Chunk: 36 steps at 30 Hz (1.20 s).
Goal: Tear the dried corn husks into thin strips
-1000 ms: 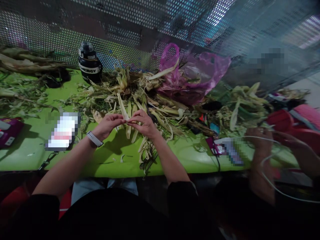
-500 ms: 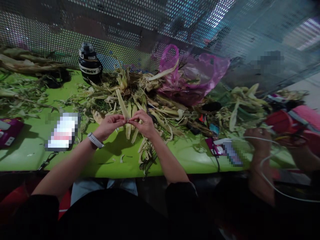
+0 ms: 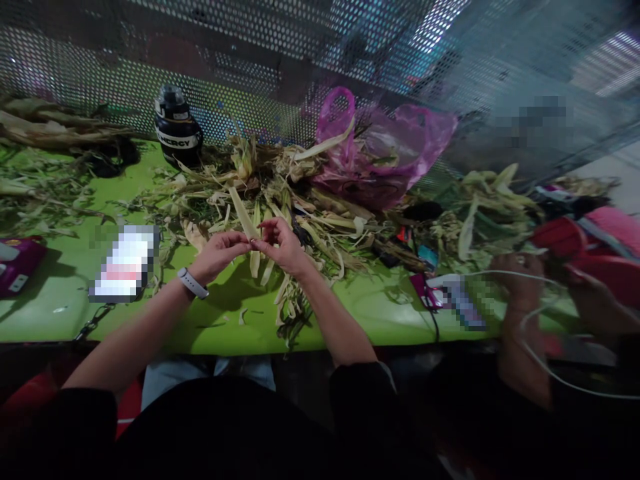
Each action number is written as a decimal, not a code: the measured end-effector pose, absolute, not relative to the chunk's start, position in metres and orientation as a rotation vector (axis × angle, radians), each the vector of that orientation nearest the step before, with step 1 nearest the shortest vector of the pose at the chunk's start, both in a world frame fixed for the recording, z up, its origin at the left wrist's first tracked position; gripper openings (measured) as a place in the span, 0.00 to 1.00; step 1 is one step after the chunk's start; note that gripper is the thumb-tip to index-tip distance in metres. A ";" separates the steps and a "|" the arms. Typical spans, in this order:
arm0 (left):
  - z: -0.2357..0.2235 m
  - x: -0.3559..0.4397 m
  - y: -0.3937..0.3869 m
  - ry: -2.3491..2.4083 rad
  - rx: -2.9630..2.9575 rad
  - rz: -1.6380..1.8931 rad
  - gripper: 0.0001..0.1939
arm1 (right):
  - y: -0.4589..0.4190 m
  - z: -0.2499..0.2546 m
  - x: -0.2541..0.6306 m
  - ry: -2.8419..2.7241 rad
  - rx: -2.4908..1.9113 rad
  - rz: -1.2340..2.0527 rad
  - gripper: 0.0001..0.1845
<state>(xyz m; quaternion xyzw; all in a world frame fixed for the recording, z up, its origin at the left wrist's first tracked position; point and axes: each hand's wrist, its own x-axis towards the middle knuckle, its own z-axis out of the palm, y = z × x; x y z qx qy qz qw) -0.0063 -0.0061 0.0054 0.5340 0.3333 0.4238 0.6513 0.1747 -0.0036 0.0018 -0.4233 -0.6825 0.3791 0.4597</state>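
While left fingers (image 3: 241,249) and right fingers (image 3: 266,249) pinch husk (image 3: 241,212), roomy tabletop (image 3: 210,339) reaches front edge (image 3: 215,351)

We identify a green work surface (image 3: 210,338) supporting a husk pile (image 3: 215,193) at centre. Directly on it we also note a dark bottle (image 3: 177,133) at the rear, a pixelated phone (image 3: 124,263) at left, and small scraps (image 3: 243,316) near the front edge.

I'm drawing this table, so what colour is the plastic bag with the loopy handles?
The plastic bag is see-through pinkish purple, best seen in the head view.
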 end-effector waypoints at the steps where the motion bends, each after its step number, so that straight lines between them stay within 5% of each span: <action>1: 0.005 -0.006 -0.006 0.759 1.216 0.956 0.09 | -0.003 0.001 0.175 -1.677 -1.030 0.970 0.25; 6: 0.006 -0.007 -0.004 0.742 1.196 0.978 0.09 | -0.001 0.003 0.181 -1.628 -0.945 1.106 0.23; 13: 0.007 -0.009 -0.001 0.692 0.995 1.024 0.05 | -0.005 0.012 0.190 -1.929 -0.844 0.610 0.09; 25: 0.010 -0.005 -0.007 0.606 0.829 0.987 0.05 | -0.007 0.001 0.181 -2.007 -0.859 0.135 0.06; 36: 0.003 0.002 -0.013 0.689 1.131 1.130 0.08 | -0.014 -0.002 0.171 -1.867 -1.029 0.314 0.08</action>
